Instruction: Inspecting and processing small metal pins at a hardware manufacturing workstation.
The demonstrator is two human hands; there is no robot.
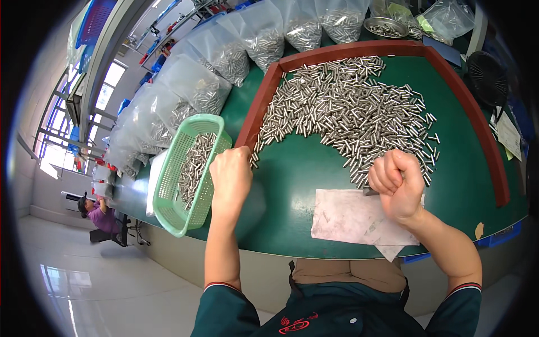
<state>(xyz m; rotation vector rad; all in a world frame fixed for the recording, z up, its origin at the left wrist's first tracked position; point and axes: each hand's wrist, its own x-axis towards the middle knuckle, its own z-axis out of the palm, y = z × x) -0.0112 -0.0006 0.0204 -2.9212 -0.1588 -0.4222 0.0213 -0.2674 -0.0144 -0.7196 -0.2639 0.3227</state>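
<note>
A large heap of small shiny metal pins [348, 112] lies on the green table, ringed by a red-brown wooden frame [261, 106]. My right hand [397, 182] is a closed fist at the near edge of the heap, above a white paper sheet [348, 219]; a bit of metal shows under it. My left hand [231, 175] is closed by the frame's near left end, beside a green plastic basket [174, 208] holding several pins. What the left hand holds is hidden.
Clear plastic bags [210, 76] full of pins line the far left edge of the table. A metal bowl [385, 26] with pins sits at the back. A black fan [487, 77] stands at the right. Another person [98, 216] sits far left.
</note>
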